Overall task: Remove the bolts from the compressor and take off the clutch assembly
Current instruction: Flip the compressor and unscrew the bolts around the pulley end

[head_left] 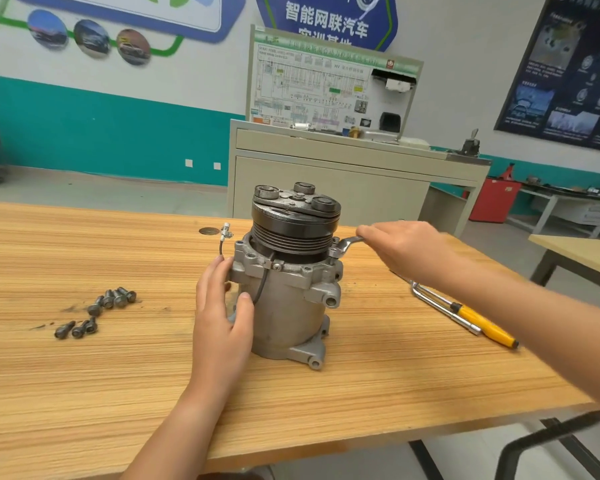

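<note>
Left hand [219, 317], fingers [211, 276] straight, braces compressor [288, 306]. Right hand [406, 247] grips wrench [347, 244] on flange bolt [333, 252]. Keep it seated square and pull steadily.

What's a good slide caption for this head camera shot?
Left hand steadies the upright compressor while the right hand holds a wrench at its flange; loose bolts lie on the table.
</note>
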The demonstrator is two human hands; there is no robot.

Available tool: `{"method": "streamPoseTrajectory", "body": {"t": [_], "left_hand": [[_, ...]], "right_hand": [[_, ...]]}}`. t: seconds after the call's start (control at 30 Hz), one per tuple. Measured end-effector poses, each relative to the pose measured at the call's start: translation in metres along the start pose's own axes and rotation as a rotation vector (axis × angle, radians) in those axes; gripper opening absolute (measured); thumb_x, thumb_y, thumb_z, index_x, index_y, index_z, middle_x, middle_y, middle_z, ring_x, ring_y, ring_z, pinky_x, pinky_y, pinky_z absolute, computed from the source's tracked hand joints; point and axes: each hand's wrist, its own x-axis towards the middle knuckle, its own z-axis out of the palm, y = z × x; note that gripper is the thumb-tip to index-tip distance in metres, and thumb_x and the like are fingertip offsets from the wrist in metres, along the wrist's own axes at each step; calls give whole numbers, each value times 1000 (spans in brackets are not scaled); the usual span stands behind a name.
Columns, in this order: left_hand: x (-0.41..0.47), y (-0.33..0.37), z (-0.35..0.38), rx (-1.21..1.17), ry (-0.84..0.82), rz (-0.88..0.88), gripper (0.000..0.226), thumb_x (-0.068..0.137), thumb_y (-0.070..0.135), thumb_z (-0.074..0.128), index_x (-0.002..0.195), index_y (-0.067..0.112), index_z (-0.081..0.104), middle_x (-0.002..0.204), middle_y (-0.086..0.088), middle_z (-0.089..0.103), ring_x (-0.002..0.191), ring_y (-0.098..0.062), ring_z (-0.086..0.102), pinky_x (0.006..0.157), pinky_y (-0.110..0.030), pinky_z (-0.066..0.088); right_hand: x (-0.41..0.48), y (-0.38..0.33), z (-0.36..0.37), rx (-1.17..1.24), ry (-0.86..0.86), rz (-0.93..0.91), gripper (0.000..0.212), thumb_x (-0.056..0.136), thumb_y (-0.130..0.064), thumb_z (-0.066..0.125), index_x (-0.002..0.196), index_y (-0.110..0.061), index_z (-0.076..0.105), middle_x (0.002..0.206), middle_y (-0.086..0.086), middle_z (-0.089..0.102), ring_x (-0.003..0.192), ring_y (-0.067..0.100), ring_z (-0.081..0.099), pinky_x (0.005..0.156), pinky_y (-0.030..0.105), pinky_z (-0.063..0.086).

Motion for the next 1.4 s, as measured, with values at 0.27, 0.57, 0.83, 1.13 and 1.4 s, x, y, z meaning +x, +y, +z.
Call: {"method": "streamPoseTrajectory", "body": {"t": [0.27,0.57,0.83,1.13,1.4], "left_hand": [[48,83,1,551,-236,1142,19,87,20,55,99,18,70,104,5,69,111,-18,58,97,-67,33],[94,129,48,1466,-970,1177,17,94,18,50,103,27,60,110,3,63,115,-22,52,106,-57,17],[132,183,54,1065,-848,1016,26,97,23,44,109,14,66,101,-2,64,99,-24,55,88,-32,41],[131,110,-83,712,-355,486,14,82,11,69,95,8,72,83,0,65,68,-6,57,71,-22,46],[51,-56,-208,904,-3,-303,10,80,11,73,90,10,75,91,-7,72,82,-20,58,65,-23,36]], "right_hand": [[-13,-40,32,957,599,1005,19,98,-20,42,105,-25,59,59,-5,43,51,9,42,46,27,39],[-16,-75,37,1479,512,1241,20,98,-19,43,100,-28,60,50,-7,30,37,3,24,34,16,21],[-18,-78,40,1573,410,1305,19,98,-19,44,96,-26,61,51,-5,34,35,3,26,33,16,22],[-6,-81,40,1713,285,1348,11,93,-21,53,86,-15,58,41,-8,31,32,5,23,31,16,16],[8,-86,45,1739,269,1319,6,92,-18,55,90,-15,60,43,-9,30,33,3,23,31,16,17]]}}
